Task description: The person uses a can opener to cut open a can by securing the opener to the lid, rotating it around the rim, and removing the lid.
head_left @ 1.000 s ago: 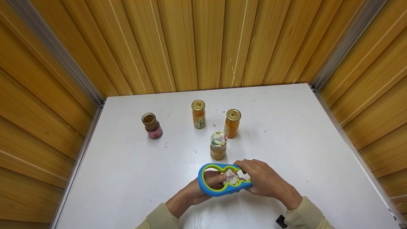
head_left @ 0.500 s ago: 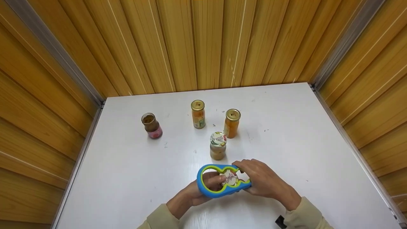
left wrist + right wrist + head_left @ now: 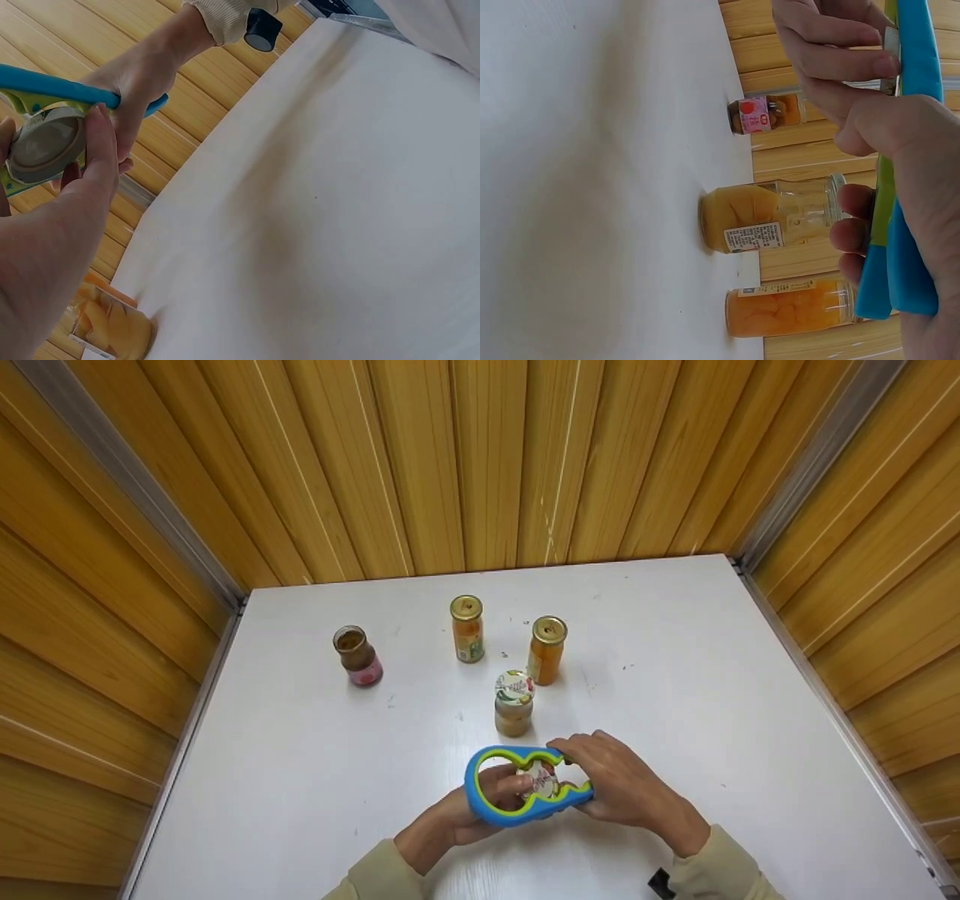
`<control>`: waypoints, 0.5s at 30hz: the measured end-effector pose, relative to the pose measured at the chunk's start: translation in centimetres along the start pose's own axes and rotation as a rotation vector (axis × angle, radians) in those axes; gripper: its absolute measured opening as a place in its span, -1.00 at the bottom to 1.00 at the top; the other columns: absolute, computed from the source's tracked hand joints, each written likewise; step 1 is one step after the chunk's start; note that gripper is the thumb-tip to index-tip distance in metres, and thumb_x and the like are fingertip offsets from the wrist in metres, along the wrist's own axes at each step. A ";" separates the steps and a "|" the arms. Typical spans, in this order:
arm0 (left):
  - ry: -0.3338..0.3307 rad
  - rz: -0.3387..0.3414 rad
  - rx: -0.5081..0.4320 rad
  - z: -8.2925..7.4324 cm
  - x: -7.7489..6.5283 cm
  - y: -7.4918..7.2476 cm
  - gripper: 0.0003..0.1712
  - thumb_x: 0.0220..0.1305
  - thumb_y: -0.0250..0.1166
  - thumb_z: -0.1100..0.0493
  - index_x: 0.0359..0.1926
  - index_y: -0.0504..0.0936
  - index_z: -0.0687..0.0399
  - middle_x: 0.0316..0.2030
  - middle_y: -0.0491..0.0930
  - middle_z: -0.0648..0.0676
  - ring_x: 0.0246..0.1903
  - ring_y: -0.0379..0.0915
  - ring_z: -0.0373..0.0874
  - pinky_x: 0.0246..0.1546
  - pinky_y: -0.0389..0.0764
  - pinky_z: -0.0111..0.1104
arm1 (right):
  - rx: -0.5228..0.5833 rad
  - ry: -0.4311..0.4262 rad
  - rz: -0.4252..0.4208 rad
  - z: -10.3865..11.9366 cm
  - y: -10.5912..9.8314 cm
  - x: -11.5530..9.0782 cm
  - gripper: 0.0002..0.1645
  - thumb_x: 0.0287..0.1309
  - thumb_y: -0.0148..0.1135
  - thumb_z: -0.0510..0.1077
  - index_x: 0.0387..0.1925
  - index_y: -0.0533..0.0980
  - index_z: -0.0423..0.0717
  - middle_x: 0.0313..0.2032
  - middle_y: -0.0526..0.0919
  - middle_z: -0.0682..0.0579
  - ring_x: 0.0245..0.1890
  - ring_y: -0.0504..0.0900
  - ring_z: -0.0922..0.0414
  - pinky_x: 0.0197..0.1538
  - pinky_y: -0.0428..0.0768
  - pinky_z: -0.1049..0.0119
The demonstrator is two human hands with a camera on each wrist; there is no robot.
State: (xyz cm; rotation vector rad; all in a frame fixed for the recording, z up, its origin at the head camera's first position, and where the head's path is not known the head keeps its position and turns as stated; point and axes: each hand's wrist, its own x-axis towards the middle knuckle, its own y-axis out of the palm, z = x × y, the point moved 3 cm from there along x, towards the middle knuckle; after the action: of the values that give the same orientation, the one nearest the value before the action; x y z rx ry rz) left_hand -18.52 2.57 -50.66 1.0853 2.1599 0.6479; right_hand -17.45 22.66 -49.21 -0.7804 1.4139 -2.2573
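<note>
Over the front of the table, my right hand (image 3: 626,780) grips the narrow end of a blue and lime-green multi-ring jar opener (image 3: 517,817). A white printed jar lid (image 3: 541,781) sits in the middle ring. My left hand (image 3: 461,814) is under the opener, its thumb coming through the large ring onto the lid's top. In the left wrist view, the left fingers pinch the lid's edge and the grey underside of the lid (image 3: 46,146) shows, with no jar on it. Just behind the hands stands a jar with a white fruit-print lid (image 3: 514,705).
Two jars with gold lids and orange contents stand farther back, a middle jar (image 3: 468,634) and a right jar (image 3: 547,656). An uncovered dark jar with a pink label (image 3: 361,660) is at the left. Wood-grain panels (image 3: 487,465) enclose the white table (image 3: 300,780).
The opener and both hands have shifted very slightly left. The lid's print has changed its angle a little within the ring. The standing jars stay put.
</note>
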 end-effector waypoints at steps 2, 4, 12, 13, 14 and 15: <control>0.011 0.019 0.005 0.1 0.0 -0.3 -0.41 0.32 0.11 0.01 0.29 0.25 0.13 0.14 0.41 0.22 0.04 0.43 0.01 0.12 0.38 -0.18 | -0.004 -0.005 -0.012 -0.1 -0.1 0.0 -0.15 -0.08 0.29 0.32 0.22 0.31 0.09 -0.10 0.50 0.29 -0.15 0.41 0.33 -0.10 0.46 0.25; 0.035 0.037 0.008 0.2 0.0 -0.6 -0.37 0.30 0.13 0.00 0.31 0.21 0.12 0.16 0.39 0.23 0.05 0.42 0.00 0.12 0.38 -0.18 | -0.010 -0.003 -0.018 -0.2 -0.2 -0.1 -0.16 -0.09 0.32 0.28 0.22 0.31 0.10 -0.13 0.50 0.29 -0.19 0.39 0.35 -0.13 0.45 0.27; 0.094 0.051 0.041 0.8 -0.1 -2.2 -0.35 0.31 0.16 0.07 0.35 0.18 0.09 0.19 0.34 0.23 0.07 0.39 0.07 0.09 0.39 -0.10 | 0.000 0.043 0.004 -1.0 -0.4 -1.1 -0.15 -0.05 0.26 0.31 0.26 0.24 0.16 -0.05 0.49 0.27 -0.16 0.44 0.28 -0.12 0.47 0.21; 0.092 0.042 0.049 0.8 -0.2 -2.4 -0.39 0.32 0.15 0.10 0.34 0.20 0.08 0.18 0.36 0.23 0.08 0.40 0.08 0.10 0.39 -0.08 | 0.002 0.048 0.001 -1.1 -0.5 -1.2 -0.16 -0.04 0.25 0.32 0.25 0.24 0.16 -0.05 0.50 0.27 -0.16 0.44 0.28 -0.13 0.48 0.21; 0.090 0.032 0.056 0.9 -0.2 -2.7 -0.42 0.33 0.14 0.13 0.33 0.23 0.07 0.17 0.37 0.23 0.07 0.40 0.09 0.10 0.38 -0.07 | 0.004 0.052 -0.002 -1.2 -0.5 -1.3 -0.17 -0.03 0.25 0.32 0.25 0.25 0.15 -0.06 0.50 0.27 -0.18 0.44 0.28 -0.13 0.48 0.22; 0.086 0.023 0.066 0.9 -0.3 -2.9 -0.44 0.34 0.13 0.15 0.32 0.25 0.08 0.16 0.39 0.23 0.06 0.41 0.08 0.10 0.38 -0.06 | 0.005 0.056 -0.005 -1.4 -0.6 -1.4 -0.17 -0.03 0.25 0.31 0.25 0.25 0.15 -0.07 0.50 0.28 -0.19 0.45 0.27 -0.14 0.49 0.22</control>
State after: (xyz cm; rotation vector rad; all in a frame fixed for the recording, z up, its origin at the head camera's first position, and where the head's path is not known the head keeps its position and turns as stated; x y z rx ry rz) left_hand -19.24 0.82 -53.13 1.1376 2.2595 0.6482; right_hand -17.18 24.69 -49.53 -0.7252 1.4325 -2.3018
